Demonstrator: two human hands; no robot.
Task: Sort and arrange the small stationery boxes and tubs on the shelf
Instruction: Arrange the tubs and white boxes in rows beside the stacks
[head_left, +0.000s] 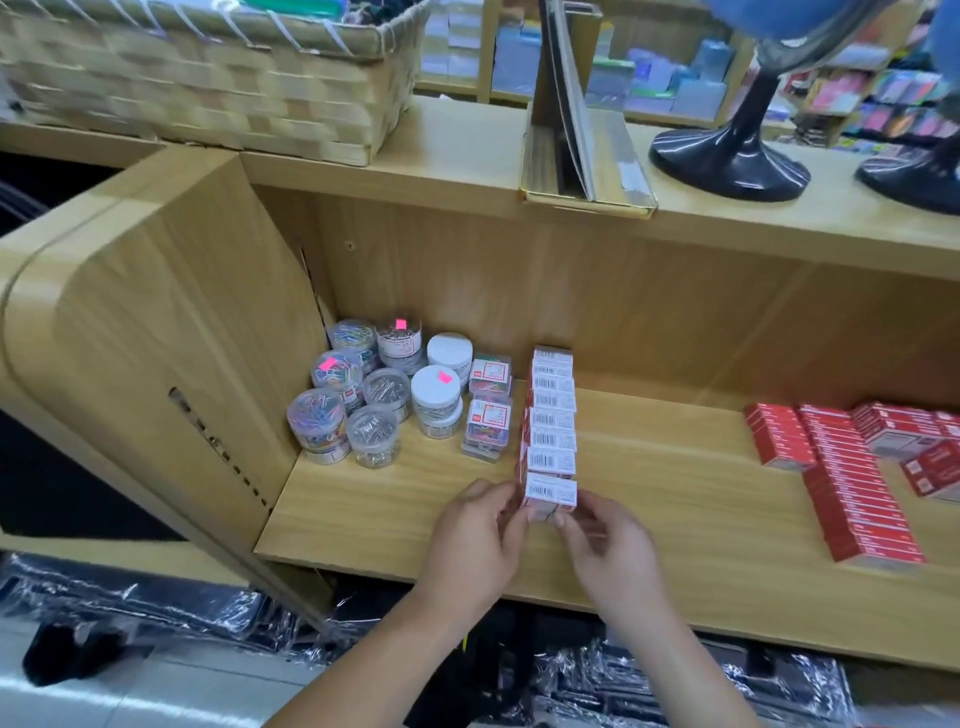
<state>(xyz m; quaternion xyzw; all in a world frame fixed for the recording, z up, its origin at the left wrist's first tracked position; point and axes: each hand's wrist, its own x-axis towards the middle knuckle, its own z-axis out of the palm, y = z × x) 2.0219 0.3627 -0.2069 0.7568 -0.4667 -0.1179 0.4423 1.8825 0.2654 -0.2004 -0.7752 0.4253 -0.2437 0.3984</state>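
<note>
Nearest, below the shelf edge, lie dark goods wrapped in shiny clear plastic (156, 608). Above them, over the near edge of the light wooden shelf (395, 519), both hands meet on one small red-and-white cardboard box with a barcode label (550, 492). The left hand (480, 525) pinches its left side with curled fingers. The right hand (602, 545) grips its near right corner with fingertips bent in. This box is the near end of a straight row of matching barcode boxes (551, 415) that runs away towards the back panel, each touching the next. Just left of the row stand two clear rectangular boxes of coloured clips (488, 415), one behind the other. Left of those, packed into the far left corner against the side wall, is a cluster of round clear plastic tubs of clips and pins (343, 405), two of them with white lids (435, 389) and some with pink stickers. Well apart at the right lie flat red cardboard boxes in rows and loose stacks (852, 483). On the top board, farther back, sit a woven straw basket (208, 88) at the left, an open cardboard display holder (582, 161) in the middle and a black glossy stand base (727, 161) at the right.
</note>
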